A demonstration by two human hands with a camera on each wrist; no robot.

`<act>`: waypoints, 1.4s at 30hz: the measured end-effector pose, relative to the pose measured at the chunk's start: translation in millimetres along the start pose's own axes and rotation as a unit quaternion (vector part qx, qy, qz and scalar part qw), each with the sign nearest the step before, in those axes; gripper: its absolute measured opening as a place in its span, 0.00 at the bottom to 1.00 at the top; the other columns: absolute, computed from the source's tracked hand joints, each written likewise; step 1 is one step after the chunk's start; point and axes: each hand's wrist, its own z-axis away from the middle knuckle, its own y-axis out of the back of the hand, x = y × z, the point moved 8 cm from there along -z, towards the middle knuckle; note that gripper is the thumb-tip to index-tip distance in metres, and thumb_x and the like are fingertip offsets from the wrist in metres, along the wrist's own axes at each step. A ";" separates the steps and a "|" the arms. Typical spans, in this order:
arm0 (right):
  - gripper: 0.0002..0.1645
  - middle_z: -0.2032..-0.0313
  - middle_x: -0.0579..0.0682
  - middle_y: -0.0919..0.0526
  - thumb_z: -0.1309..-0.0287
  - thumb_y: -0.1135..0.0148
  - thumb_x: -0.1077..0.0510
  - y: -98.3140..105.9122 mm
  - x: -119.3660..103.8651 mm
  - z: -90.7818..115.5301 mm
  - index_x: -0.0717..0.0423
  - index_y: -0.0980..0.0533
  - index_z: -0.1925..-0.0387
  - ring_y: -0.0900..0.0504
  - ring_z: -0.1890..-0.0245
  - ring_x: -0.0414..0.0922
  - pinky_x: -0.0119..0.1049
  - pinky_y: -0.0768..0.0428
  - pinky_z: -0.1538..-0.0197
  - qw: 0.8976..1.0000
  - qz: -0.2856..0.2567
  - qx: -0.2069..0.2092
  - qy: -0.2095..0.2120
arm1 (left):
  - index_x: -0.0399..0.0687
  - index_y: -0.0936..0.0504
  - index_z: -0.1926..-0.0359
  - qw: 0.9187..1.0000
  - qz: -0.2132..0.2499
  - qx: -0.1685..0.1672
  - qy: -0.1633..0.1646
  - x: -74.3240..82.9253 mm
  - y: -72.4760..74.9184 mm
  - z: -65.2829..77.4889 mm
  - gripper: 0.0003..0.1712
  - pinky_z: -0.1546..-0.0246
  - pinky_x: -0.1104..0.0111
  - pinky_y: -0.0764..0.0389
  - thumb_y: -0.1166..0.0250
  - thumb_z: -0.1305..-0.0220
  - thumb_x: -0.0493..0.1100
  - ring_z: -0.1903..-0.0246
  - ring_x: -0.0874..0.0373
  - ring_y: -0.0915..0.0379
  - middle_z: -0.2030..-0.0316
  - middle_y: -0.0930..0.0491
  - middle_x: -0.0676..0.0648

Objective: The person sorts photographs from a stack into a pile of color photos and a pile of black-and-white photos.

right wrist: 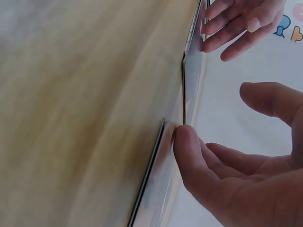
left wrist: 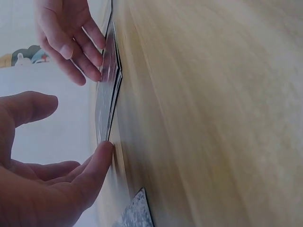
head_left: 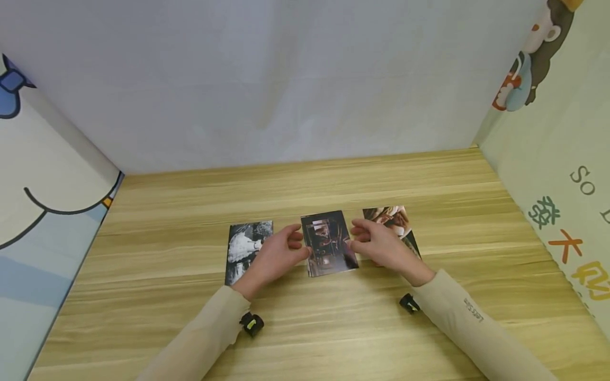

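A small stack of photo cards (head_left: 329,243) with a dark picture on top lies between the two hands. At its left edge is my left hand (head_left: 283,251), fingers loosely bent, a fingertip (left wrist: 105,147) right at the card edge in the left wrist view. My right hand (head_left: 381,243) mirrors it on the other side, one fingertip (right wrist: 184,135) at the stack's edge in the right wrist view. Partly under the left hand lies a black-and-white photo card (head_left: 240,246). Beneath the right hand shows a brown-toned photo card (head_left: 393,214), partly covered.
The cards lie on a wood-grain table (head_left: 310,328). A pale wall (head_left: 286,106) rises at the table's back edge, with printed panels at left and right. Black wrist cameras (head_left: 251,324) hang near both sleeves.
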 end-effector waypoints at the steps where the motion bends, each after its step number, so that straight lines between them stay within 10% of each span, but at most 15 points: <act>1: 0.41 0.35 0.65 0.23 0.34 0.39 0.55 0.1 -0.4 -0.4 0.71 0.38 0.26 0.22 0.38 0.60 0.53 0.22 0.36 1.000 0.000 0.000 0.000 | 0.41 0.38 0.22 1.000 0.002 -0.001 0.002 0.2 -0.1 -0.2 0.45 0.37 0.52 0.22 0.30 0.34 0.47 0.37 0.46 0.25 0.33 0.25 0.41; 42: 0.37 0.38 0.66 0.24 0.35 0.41 0.65 0.4 -8.3 3.2 0.68 0.36 0.26 0.20 0.40 0.63 0.47 0.16 0.45 0.996 -0.083 0.029 0.019 | 0.38 0.28 0.28 0.988 0.105 0.093 -0.066 3.5 6.3 2.3 0.37 0.51 0.61 0.14 0.34 0.39 0.26 0.48 0.44 0.17 0.38 0.24 0.38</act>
